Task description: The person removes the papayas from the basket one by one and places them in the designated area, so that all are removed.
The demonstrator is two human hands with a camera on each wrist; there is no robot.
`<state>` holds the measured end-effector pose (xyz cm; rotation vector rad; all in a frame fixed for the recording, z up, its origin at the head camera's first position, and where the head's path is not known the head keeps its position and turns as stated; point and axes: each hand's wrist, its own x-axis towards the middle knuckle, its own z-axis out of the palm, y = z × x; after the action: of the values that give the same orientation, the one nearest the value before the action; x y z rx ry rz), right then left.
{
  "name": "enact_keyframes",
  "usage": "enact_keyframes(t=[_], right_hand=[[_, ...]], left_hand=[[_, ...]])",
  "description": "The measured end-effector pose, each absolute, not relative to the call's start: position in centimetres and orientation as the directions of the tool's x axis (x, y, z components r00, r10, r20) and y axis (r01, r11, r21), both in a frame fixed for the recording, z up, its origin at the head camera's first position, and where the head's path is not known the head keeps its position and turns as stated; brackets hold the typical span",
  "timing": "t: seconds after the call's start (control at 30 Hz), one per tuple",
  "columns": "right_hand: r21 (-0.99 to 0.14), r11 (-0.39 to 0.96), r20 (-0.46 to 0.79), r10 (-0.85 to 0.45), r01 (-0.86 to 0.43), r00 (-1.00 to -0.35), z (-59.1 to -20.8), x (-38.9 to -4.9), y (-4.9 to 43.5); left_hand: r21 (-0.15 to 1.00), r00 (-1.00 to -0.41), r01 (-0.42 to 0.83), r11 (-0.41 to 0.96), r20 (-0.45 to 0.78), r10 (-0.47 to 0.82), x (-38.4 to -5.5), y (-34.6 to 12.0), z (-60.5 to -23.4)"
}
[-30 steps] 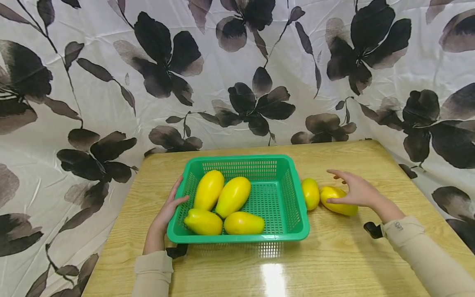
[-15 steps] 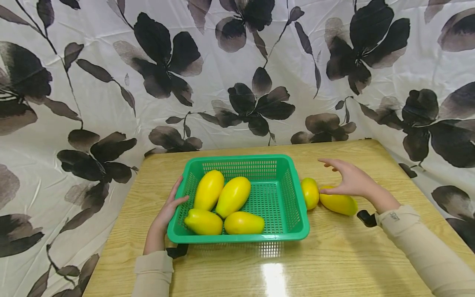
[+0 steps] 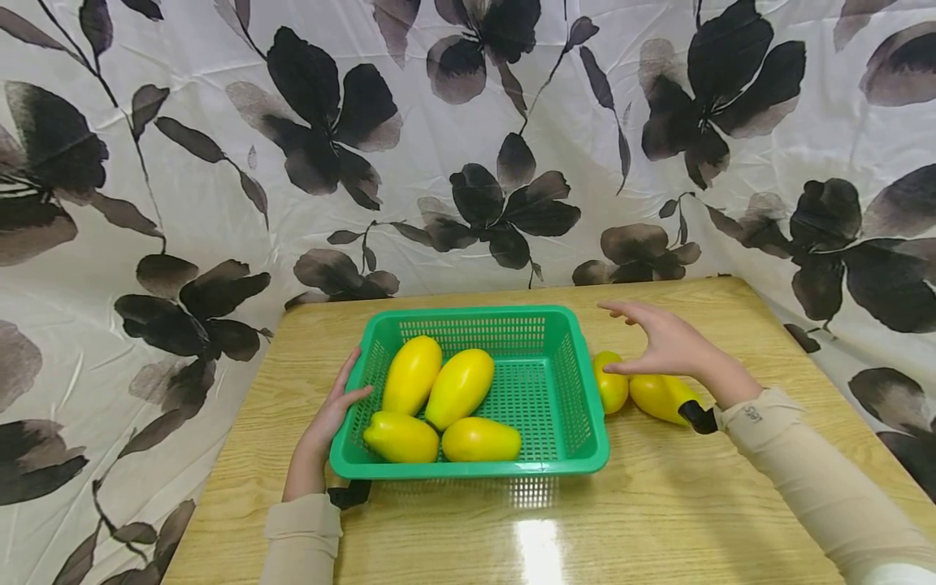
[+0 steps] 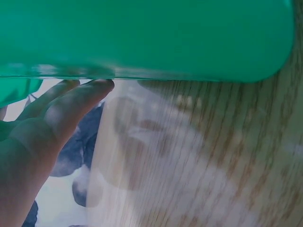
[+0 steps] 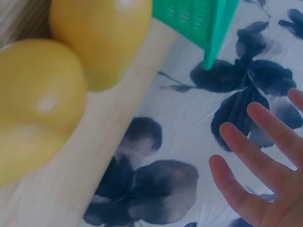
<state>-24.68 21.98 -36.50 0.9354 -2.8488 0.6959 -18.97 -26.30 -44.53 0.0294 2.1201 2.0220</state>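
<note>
A green plastic basket [image 3: 537, 469] holds several yellow papayas [image 3: 459, 388], most of them toward its left side. My left hand [image 3: 327, 418] grips the basket's left rim, thumb over the edge; in the left wrist view its fingers [image 4: 90, 94] reach up to the underside of the rim. Two more papayas lie outside on the right: one [image 3: 610, 394] beside the basket wall, the other [image 3: 654, 396] just right of it. Over this pair hovers my right hand [image 3: 669, 349], fingers spread and holding nothing, its thumb overlapping the nearer papaya in the head view.
The basket stands on a wooden table [image 3: 439, 536] with a light glare near the front. Behind and at both sides hangs a white cloth [image 3: 453, 244] printed with dark flowers. A black wrist camera [image 3: 698, 417] partly covers the rightmost papaya.
My right hand has moved left and slightly away from me, from over the outer papaya to over the one beside the basket. My left hand and the basket have stayed put.
</note>
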Motion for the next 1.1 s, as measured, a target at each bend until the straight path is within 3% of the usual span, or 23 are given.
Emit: enact_keyframes(t=[1.1], right_hand=[[-0.417, 0.546, 0.239, -0.706, -0.727, -0.667, -34.3, -26.0, 12.6]], left_hand=[[0.987, -0.977, -0.146, 0.062, -0.154, 0.149, -19.2, -26.3, -45.0]])
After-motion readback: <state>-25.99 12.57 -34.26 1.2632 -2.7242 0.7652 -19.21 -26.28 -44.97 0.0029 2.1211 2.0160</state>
